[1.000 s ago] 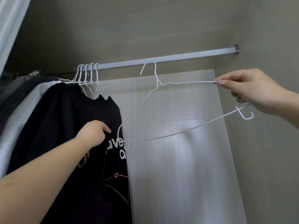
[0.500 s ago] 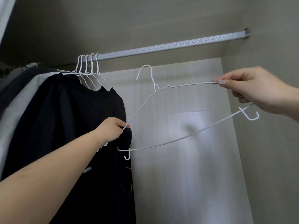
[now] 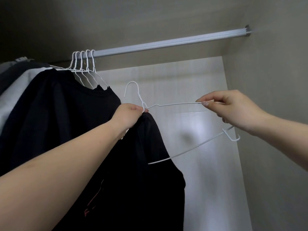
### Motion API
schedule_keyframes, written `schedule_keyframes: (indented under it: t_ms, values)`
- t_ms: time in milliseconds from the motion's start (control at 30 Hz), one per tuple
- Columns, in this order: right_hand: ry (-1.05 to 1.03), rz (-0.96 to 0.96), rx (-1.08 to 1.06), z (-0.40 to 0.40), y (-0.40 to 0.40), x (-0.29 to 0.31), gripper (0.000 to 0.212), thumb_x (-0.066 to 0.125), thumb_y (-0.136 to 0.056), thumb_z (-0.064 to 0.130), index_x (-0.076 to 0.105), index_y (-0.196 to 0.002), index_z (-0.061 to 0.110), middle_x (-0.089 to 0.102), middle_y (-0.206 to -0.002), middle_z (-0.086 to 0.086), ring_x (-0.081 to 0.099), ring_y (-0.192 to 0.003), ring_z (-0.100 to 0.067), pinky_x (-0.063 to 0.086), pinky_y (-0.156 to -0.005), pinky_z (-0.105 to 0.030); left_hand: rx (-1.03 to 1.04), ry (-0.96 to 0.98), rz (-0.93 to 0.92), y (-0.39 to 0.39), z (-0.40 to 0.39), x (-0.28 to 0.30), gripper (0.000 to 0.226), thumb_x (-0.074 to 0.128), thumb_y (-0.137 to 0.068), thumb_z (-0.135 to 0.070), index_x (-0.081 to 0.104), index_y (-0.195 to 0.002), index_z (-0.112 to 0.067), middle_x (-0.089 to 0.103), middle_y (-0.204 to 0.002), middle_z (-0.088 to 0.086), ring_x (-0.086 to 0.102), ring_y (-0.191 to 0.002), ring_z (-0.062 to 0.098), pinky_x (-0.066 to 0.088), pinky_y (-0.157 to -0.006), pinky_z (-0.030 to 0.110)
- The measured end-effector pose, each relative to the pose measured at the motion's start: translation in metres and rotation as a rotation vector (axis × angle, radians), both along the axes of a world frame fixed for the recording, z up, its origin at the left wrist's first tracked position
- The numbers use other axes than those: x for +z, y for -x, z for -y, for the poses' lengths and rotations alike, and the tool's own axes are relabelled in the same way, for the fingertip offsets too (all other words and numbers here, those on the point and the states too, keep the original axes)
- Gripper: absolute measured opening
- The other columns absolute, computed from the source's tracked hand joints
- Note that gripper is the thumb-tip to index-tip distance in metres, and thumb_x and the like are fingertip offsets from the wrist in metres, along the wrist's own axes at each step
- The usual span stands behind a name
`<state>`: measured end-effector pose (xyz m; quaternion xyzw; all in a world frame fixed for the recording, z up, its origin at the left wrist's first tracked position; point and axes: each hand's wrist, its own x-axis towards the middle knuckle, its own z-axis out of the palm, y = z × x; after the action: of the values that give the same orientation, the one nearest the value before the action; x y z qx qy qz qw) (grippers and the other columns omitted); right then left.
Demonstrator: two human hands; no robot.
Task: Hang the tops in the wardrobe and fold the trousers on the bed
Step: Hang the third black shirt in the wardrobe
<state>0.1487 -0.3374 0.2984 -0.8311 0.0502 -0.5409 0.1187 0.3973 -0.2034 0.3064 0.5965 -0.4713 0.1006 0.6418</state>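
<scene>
Hanging step, mid-way: a top is being worked onto a hanger, not yet on the rail. Nearest, the left hand (image 3: 129,115), fingers curled and pinching the hanger (image 3: 173,104) at the twist under its hook, together with a bunch of black top (image 3: 146,147); the cloth droops from that grip over the hanger's left shoulder, which is hidden. Right hand (image 3: 231,110) pinches the right shoulder wire between thumb and forefinger; the lower bar and its small end hook pass beneath that hand. The hanger's hook hangs free below the rail (image 3: 166,43), touching nothing. Judgement: next the top wants seating over both shoulders, then a lift so the hook clears and drops over the rail. Farther back, five wire hangers (image 3: 83,64) crowd the rail's left part, carrying dark and pale tops (image 3: 41,97). From them to the rail's right end at the side wall (image 3: 266,80) the rail is bare, good room there. Back panel (image 3: 200,97) behind. Trousers and bed not in view.
</scene>
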Motion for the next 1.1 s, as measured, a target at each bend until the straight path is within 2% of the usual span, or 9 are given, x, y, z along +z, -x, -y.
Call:
schedule_keyframes:
  t_ms: [133, 267, 433, 533, 667, 800, 867, 933, 1100]
  values:
    - [0.189, 0.007, -0.184, 0.001, 0.006, -0.006, 0.024, 0.056, -0.093, 0.028, 0.070, -0.091, 0.048, 0.051, -0.064, 0.008, 0.047, -0.061, -0.007, 0.039, -0.062, -0.025, -0.021, -0.036, 0.031, 0.006, -0.001, 0.002, 0.026, 0.065, -0.085, -0.039, 0.072, -0.076, -0.014, 0.053, -0.060, -0.003, 0.045, -0.045, 0.011, 0.042, -0.054, 0.018]
    - [0.764, 0.098, -0.615, -0.005, 0.003, -0.008, 0.031, 0.071, -0.079, 0.005, 0.072, -0.109, 0.014, 0.063, -0.107, -0.015, 0.060, -0.101, -0.039, 0.043, -0.086, -0.043, 0.078, -0.039, 0.099, 0.015, 0.005, 0.001, 0.050, 0.060, -0.082, -0.059, 0.071, -0.077, -0.011, 0.046, -0.035, -0.019, 0.040, -0.032, 0.002, 0.033, -0.042, 0.013]
    - [1.339, 0.020, -0.419, -0.027, -0.032, -0.048, 0.041, 0.032, -0.094, 0.006, 0.070, -0.109, 0.005, 0.065, -0.118, -0.014, 0.064, -0.106, -0.031, 0.045, -0.098, -0.044, 0.151, -0.004, 0.123, 0.024, 0.007, 0.005, 0.046, 0.059, -0.086, -0.053, 0.067, -0.067, -0.013, 0.044, -0.032, -0.017, 0.040, -0.030, 0.003, 0.031, -0.046, 0.023]
    - [1.109, -0.315, -0.372, -0.029, -0.053, -0.085, 0.040, 0.061, -0.083, 0.032, 0.068, -0.115, 0.009, 0.067, -0.115, -0.005, 0.067, -0.096, -0.022, 0.055, -0.082, -0.032, 0.134, -0.011, 0.127, 0.029, 0.005, 0.007, 0.040, 0.059, -0.088, -0.050, 0.066, -0.062, -0.020, 0.043, -0.031, -0.017, 0.040, -0.029, 0.001, 0.032, -0.047, 0.022]
    - [0.950, -0.558, -0.434, -0.027, -0.073, -0.117, 0.066, 0.058, -0.073, 0.066, 0.067, -0.120, 0.020, 0.068, -0.115, 0.004, 0.062, -0.111, -0.015, 0.050, -0.095, -0.039, 0.122, -0.031, 0.146, 0.030, 0.003, 0.007, 0.039, 0.059, -0.088, -0.048, 0.066, -0.064, -0.019, 0.044, -0.033, -0.018, 0.038, -0.028, 0.001, 0.032, -0.040, 0.015]
    - [1.104, -0.564, -0.467, -0.033, -0.090, -0.137, 0.045, 0.053, -0.067, 0.049, 0.075, -0.099, 0.027, 0.071, -0.105, 0.005, 0.061, -0.115, -0.017, 0.044, -0.100, -0.050, 0.071, 0.022, 0.064, 0.029, 0.000, 0.008, 0.038, 0.061, -0.088, -0.047, 0.066, -0.064, -0.017, 0.056, -0.054, -0.009, 0.055, -0.059, 0.015, 0.052, -0.065, 0.032]
    - [1.153, -0.630, -0.403, -0.036, -0.098, -0.148, 0.027, 0.051, -0.067, 0.040, 0.075, -0.078, 0.034, 0.072, -0.085, 0.012, 0.066, -0.096, -0.009, 0.047, -0.099, -0.041, 0.038, 0.051, 0.020, 0.029, -0.001, 0.008, 0.037, 0.062, -0.087, -0.045, 0.066, -0.064, -0.016, 0.057, -0.066, -0.002, 0.058, -0.071, 0.021, 0.056, -0.074, 0.040]
    - [1.131, -0.637, -0.319, -0.038, -0.102, -0.152, 0.012, 0.056, -0.064, 0.036, 0.065, -0.057, 0.033, 0.062, -0.061, 0.016, 0.061, -0.066, -0.001, 0.052, -0.090, -0.026, 0.059, 0.054, 0.020, 0.026, -0.001, 0.007, 0.038, 0.061, -0.088, -0.045, 0.065, -0.062, -0.017, 0.056, -0.063, -0.002, 0.055, -0.062, 0.018, 0.052, -0.060, 0.032]
    - [0.784, -0.781, -0.046, -0.026, -0.089, -0.143, 0.028, 0.026, -0.088, 0.039, 0.042, -0.076, 0.020, 0.059, -0.074, -0.013, 0.054, -0.073, -0.031, 0.046, -0.077, -0.041, 0.177, 0.059, 0.076, 0.003, -0.011, 0.007, 0.042, 0.058, -0.090, -0.043, 0.068, -0.073, -0.007, 0.057, -0.047, -0.014, 0.051, -0.057, 0.014, 0.045, -0.058, 0.025]
